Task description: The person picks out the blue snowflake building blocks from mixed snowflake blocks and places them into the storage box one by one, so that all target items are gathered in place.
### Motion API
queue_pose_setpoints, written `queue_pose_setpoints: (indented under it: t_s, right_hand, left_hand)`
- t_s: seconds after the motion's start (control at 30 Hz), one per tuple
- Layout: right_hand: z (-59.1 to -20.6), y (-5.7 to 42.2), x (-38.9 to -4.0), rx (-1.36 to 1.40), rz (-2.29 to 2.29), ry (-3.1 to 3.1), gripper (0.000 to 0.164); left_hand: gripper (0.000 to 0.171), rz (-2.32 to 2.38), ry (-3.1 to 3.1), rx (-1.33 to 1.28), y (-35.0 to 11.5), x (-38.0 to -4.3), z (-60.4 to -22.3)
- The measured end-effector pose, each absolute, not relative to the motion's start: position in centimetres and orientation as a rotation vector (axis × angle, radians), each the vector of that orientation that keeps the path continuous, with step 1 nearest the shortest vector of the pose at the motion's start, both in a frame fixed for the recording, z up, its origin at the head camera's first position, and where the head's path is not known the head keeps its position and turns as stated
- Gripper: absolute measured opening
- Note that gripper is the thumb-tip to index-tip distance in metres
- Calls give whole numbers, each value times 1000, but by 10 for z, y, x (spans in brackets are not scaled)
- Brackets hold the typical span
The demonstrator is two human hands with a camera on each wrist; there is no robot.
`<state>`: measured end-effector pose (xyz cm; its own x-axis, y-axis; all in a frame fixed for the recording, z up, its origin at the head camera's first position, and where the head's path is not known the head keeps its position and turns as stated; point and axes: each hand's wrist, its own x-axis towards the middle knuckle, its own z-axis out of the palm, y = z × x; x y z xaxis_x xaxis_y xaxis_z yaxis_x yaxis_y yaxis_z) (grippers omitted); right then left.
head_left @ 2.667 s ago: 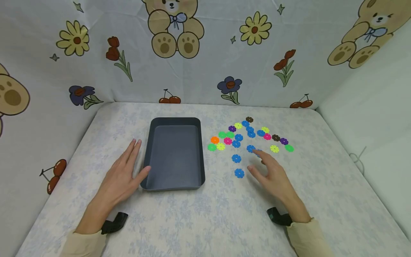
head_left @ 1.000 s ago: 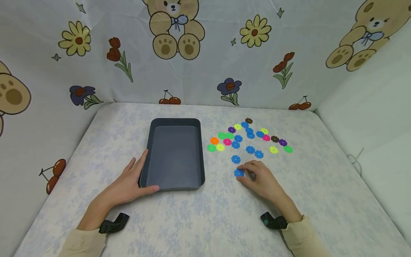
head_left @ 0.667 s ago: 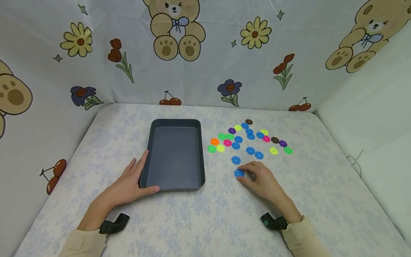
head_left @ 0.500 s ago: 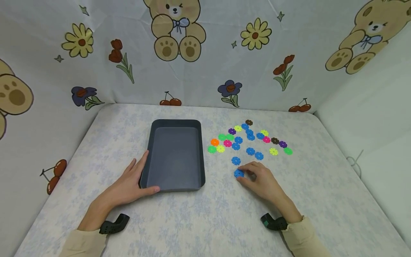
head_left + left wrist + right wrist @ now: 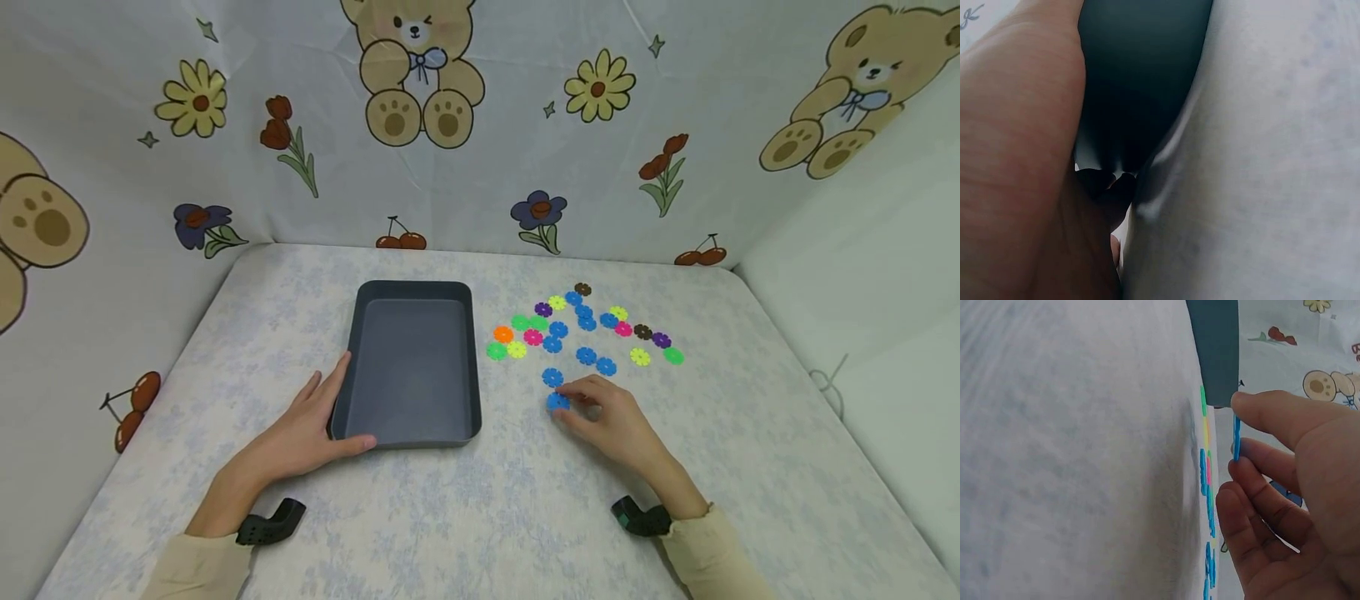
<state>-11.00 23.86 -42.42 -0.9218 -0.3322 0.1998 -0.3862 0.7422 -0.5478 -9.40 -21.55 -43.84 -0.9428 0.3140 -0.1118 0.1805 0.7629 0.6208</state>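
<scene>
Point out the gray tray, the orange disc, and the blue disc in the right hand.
Gray tray (image 5: 412, 375): head view, bare floor.
Orange disc (image 5: 503, 334): head view, face center.
Held blue disc (image 5: 1237, 434): right wrist view, thin edge.

bare left hand (image 5: 300, 437), bare right hand (image 5: 611, 421), beige left sleeve (image 5: 198, 567), matching right sleeve (image 5: 712, 554), plain cloth, lightly creased, cuffs ending near wrists, black curved left wrist camera (image 5: 272, 523), black right wrist camera (image 5: 643, 518), similar bent shape, small dark-green patch (image 5: 624, 517) on it

In the right wrist view, cut-off letters (image 5: 1356, 349), seemingly "Be", stand on the patterned cloth (image 5: 1266, 365)
</scene>
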Motion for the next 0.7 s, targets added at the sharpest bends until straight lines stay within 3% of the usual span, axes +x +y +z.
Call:
queue_pose_setpoints:
  t_s: [0.7]
  right_hand:
    - [-408, 227, -115, 700, 923, -2785, 31]
  left_hand:
    - [127, 955, 2730, 398, -216, -94, -439]
